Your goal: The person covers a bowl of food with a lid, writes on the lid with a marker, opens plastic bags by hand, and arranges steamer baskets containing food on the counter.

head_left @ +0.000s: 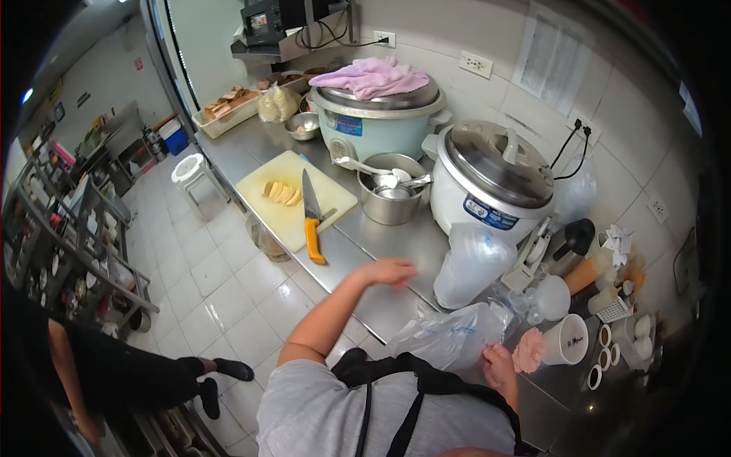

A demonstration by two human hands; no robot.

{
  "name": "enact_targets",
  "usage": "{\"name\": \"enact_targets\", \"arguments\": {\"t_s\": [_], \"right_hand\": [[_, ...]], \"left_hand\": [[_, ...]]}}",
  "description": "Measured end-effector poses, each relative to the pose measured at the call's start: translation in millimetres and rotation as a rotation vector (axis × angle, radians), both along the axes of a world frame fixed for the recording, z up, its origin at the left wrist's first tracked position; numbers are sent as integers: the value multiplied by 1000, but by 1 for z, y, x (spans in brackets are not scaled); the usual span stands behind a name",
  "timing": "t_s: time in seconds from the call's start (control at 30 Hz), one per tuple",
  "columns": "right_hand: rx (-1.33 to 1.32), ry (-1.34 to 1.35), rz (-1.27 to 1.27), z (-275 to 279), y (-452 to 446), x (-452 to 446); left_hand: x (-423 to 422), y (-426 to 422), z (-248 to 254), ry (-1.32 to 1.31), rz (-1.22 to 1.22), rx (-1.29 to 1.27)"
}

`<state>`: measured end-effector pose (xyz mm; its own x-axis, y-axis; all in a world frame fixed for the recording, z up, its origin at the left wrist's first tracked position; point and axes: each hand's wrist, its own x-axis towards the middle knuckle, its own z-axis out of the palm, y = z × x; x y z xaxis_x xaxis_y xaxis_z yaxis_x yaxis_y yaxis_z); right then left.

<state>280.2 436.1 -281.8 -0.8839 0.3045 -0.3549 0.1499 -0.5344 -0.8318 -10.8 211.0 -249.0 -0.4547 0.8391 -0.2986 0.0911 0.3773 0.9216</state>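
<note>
My right hand is closed on the edge of a clear plastic bag with faint blue print, which spreads over the steel counter in front of my body. To the left, my left hand hovers above the counter with its fingers loosely stretched and slightly blurred, holding nothing. Nearest to it stands a bundle of plastic bags. Farther left, a knife with an orange handle lies on a cutting board, beside a sliced pale yellow food. Beside my right hand are a pink cloth and a white cup.
Two rice cookers stand against the wall, one topped by a pink towel. A steel pot holds utensils. Bottles and small cups crowd the right. Another person's dark-clothed legs are at lower left, near a white stool.
</note>
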Motion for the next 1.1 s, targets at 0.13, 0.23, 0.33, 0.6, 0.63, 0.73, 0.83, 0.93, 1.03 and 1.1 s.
{"name": "enact_targets", "arguments": {"t_s": [0.13,0.23,0.33,0.6,0.63,0.73,0.83,0.93,1.03,1.1], "right_hand": [[-56,-16,97,-23,-37,-42],[-85,-46,103,-46,-74,-85],[-32,-112,129,-53,-95,-115],[241,-345,80,-44,-113,-143],[258,-331,75,-47,-110,-142],[113,-280,11,-35,-127,-149],[130,-247,-4,-27,-130,-167],[225,-235,-3,-15,-133,-177],[331,-262,-3,-5,-134,-180],[449,-267,27,-6,-132,-178]], "left_hand": [[-119,-54,-5,655,179,-473],[-210,-71,-23,685,539,-508],[-265,-72,-23,702,604,-601],[-318,-50,-19,682,527,-701],[-316,-51,-12,667,494,-730],[-315,-56,-11,700,436,-749],[-322,-62,-16,716,364,-760],[-306,-70,-2,699,321,-729],[-293,-79,-1,790,173,-605],[-272,-77,9,770,-47,-450]]}}
